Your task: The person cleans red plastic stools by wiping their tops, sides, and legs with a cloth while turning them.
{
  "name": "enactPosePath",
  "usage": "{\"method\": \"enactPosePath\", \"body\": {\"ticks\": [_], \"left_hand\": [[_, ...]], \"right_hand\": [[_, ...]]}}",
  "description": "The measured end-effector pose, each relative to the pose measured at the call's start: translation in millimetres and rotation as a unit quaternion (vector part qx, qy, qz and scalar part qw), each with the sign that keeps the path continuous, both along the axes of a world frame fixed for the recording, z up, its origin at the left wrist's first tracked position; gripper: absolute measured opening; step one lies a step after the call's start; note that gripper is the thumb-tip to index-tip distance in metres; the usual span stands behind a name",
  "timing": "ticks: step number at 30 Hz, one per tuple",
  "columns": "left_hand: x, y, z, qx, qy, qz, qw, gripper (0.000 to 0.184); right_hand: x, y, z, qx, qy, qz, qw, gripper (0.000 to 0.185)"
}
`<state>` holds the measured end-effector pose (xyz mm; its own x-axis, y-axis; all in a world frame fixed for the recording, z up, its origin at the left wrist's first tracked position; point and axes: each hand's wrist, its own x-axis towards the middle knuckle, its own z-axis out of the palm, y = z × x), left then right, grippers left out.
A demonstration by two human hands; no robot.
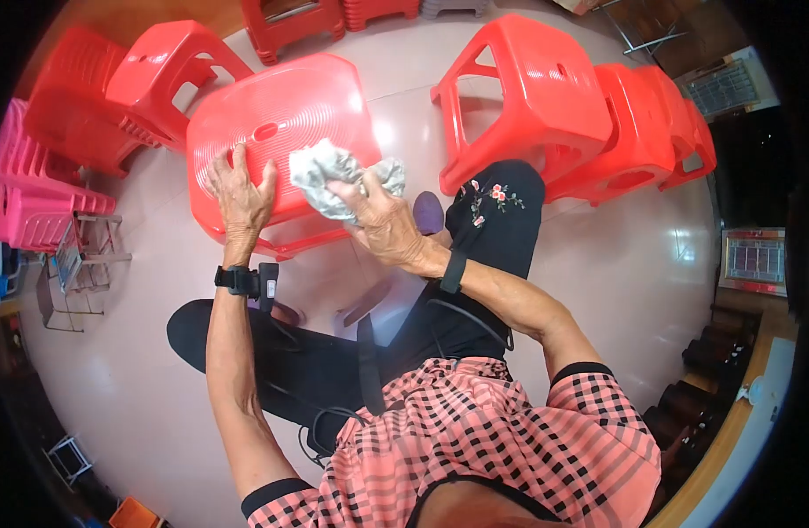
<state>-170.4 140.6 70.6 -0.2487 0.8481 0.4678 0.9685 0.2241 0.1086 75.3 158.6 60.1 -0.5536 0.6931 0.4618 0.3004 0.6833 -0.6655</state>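
A red plastic stool (325, 97) with a ringed seat and a slot in its middle stands in front of me. On the near left part of its seat rests my left hand (241, 194), fingers spread. My right hand (382, 220) is closed around a crumpled pale cloth (325, 172) at the stool's near right edge. Part of the cloth lies over the seat, and some of it bulges out beside my fingers. Whether the cloth presses on the seat I cannot tell.
More red stools stand at the right (554, 97) and at the left (171, 70). Pink stools (35, 194) are stacked at the far left, near a metal-framed folding item (74, 251). My knees flank the stool, over a pale tiled floor (140, 370).
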Motion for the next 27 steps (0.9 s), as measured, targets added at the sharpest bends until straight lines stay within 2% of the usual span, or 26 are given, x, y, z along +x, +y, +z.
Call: {"method": "enactPosePath", "body": {"ticks": [2, 3, 6, 9, 11, 14, 17, 18, 20, 23, 24, 26, 27], "left_hand": [[-2, 0, 1, -0.021, -0.014, -0.009, 1.0, 0.057], [-6, 1, -1, -0.02, -0.011, -0.016, 1.0, 0.057], [-21, 6, -12, -0.009, 0.012, -0.039, 0.999, 0.056], [-19, 5, -11, 0.003, 0.018, -0.054, 0.998, 0.055], [-19, 6, -10, -0.002, 0.014, -0.049, 0.999, 0.055], [-26, 7, -12, -0.004, 0.006, -0.056, 0.998, 0.056], [-18, 4, -9, -0.008, 0.007, -0.062, 0.998, 0.056], [-17, 5, -7, -0.014, 0.01, -0.063, 0.998, 0.057], [-14, 5, -2, -0.024, 0.003, -0.061, 0.998, 0.057], [-11, 6, 2, -0.035, -0.004, -0.052, 0.998, 0.057], [-10, 6, 3, -0.035, -0.004, -0.05, 0.998, 0.057], [-8, 7, 5, -0.039, -0.008, -0.044, 0.998, 0.057], [-8, 6, 5, -0.039, -0.011, -0.043, 0.998, 0.057]], "right_hand": [[3, 5, -1, 0.003, 0.024, 0.025, 0.999, 0.061], [7, 9, 6, -0.04, 0.001, 0.04, 0.998, 0.056], [10, 42, 16, -0.029, 0.124, 0.053, 0.99, 0.054], [4, 95, 21, -0.003, 0.167, -0.023, 0.986, 0.051], [-17, 134, 14, -0.085, 0.164, -0.038, 0.982, 0.049], [-56, 180, -6, -0.118, 0.112, -0.087, 0.983, 0.047], [-62, 222, -22, -0.13, 0.212, -0.087, 0.965, 0.044], [-67, 247, -36, -0.197, 0.176, -0.103, 0.959, 0.045], [-80, 288, -83, -0.211, 0.164, -0.104, 0.958, 0.048], [-69, 281, -111, -0.425, 0.173, -0.084, 0.885, 0.05], [-72, 289, -144, -0.406, 0.157, -0.09, 0.896, 0.054], [-75, 291, -212, -0.361, 0.115, -0.153, 0.913, 0.043], [-65, 277, -218, -0.37, 0.034, -0.159, 0.915, 0.041]]}}
